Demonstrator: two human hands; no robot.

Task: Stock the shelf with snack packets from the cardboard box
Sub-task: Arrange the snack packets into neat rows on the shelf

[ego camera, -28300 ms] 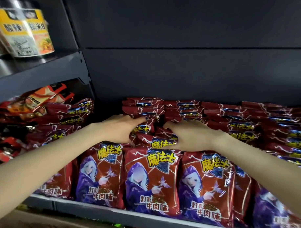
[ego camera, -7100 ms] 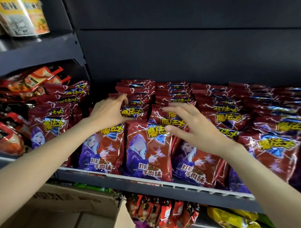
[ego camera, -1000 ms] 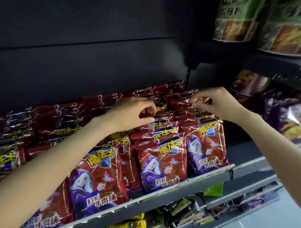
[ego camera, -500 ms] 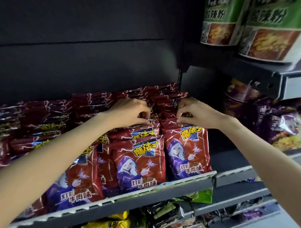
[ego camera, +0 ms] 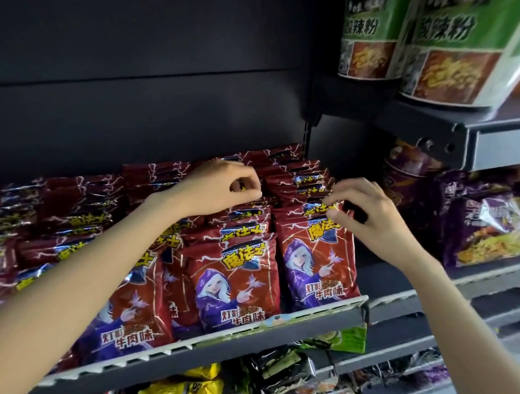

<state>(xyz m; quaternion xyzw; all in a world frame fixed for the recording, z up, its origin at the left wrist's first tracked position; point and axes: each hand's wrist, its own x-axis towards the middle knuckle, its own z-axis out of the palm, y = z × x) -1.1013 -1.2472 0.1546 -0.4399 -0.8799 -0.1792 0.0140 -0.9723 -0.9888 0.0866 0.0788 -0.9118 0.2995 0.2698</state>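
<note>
Hands: left hand [ego camera: 223, 187] reaches over the middle rows, thumb and forefinger curled together on the top edge of a packet; right hand [ego camera: 362, 211] pinches the top seam of a packet in the rightmost row between thumb and fingertips.
Packets: glossy red foil snack packets [ego camera: 236, 278] printed with a purple-hooded, white-haired cartoon figure, standing in close rows on the grey metal shelf [ego camera: 199, 345], directly under and in front of both sets of fingers.
Direction: printed faces look out toward the viewer; tops lean back toward the dark rear panel [ego camera: 161, 112].
Long axis: roughly upright, bottom seam on the shelf, top seam at the fingertips.
Box: cardboard box not in view.
Risk one: rows are packed tight; a tug on a pinched seam may well drag neighbours forward, and the front packet [ego camera: 318, 264] below the right fingers could tip over the low shelf lip.
Risk two: foil looks slippery, so a seam could slide out of a light pinch.
Nearby: green-labelled noodle tubs [ego camera: 442, 46] above the right fingers; purple packets [ego camera: 486, 224] to their right.
</note>
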